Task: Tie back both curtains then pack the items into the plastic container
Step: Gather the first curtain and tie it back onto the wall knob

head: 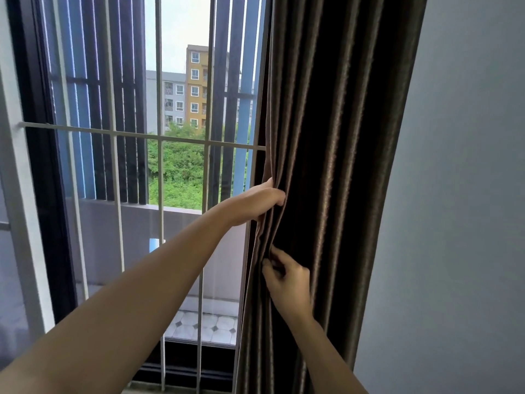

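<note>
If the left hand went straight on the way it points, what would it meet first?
The dark curtain: the left hand grips its window-side edge, so more folds lie straight ahead. What lies behind is hidden.

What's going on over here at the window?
A person has both hands on the dark brown curtain at the right side of the barred window. The left hand grips its inner edge higher up, and the right hand pinches the folds just below. The curtain is bunched but not tied; no tie-back or container is in view.
</note>
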`<state>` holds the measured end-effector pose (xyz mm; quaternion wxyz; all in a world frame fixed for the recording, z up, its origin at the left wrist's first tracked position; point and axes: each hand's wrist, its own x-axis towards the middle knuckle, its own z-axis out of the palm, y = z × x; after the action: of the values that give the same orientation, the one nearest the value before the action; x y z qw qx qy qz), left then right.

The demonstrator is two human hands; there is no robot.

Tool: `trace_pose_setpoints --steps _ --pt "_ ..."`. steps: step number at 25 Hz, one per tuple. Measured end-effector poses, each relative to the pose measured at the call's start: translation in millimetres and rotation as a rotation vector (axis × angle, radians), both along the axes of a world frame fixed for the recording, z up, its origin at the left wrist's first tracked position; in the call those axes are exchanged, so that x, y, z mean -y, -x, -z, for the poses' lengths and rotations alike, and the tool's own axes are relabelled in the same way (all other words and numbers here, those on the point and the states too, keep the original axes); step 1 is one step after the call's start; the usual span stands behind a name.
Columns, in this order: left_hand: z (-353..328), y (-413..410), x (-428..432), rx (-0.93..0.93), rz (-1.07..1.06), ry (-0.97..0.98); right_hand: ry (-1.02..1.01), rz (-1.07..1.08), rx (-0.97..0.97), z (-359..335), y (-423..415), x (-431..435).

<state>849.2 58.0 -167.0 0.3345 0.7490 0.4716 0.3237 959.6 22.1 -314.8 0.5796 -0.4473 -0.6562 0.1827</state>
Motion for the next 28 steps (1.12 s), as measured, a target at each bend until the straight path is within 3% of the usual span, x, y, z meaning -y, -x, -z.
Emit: trace_pose_setpoints --steps 3,5,7,9,14,17,22,28 --pt "-1 -4 3 -0.053 -0.016 -0.065 0.038 -0.043 0.113 2 -2 6" --pt "-1 -5 -1 -0.085 -0.064 -0.113 -0.177 0.171 0.248 -4 -9 5" --pt "2 -4 -3 -0.074 -0.072 -0.103 -0.395 0.427 0.209 -20 -15 0" --pt "4 -2 -6 -0.064 -0.034 -0.096 -0.43 0.502 0.09 -48 -19 -7" --pt "4 -2 -1 -0.046 -0.024 -0.075 -0.154 0.336 0.032 -103 -21 -23" --pt "4 0 -3 -0.054 -0.031 -0.081 -0.102 0.309 0.175 -71 -17 -18" --pt "5 3 -5 -0.059 -0.064 -0.081 0.039 0.097 0.039 -1 -10 1" --pt "2 -4 9 0.01 -0.019 -0.055 0.048 0.012 -0.051 17 -7 0"
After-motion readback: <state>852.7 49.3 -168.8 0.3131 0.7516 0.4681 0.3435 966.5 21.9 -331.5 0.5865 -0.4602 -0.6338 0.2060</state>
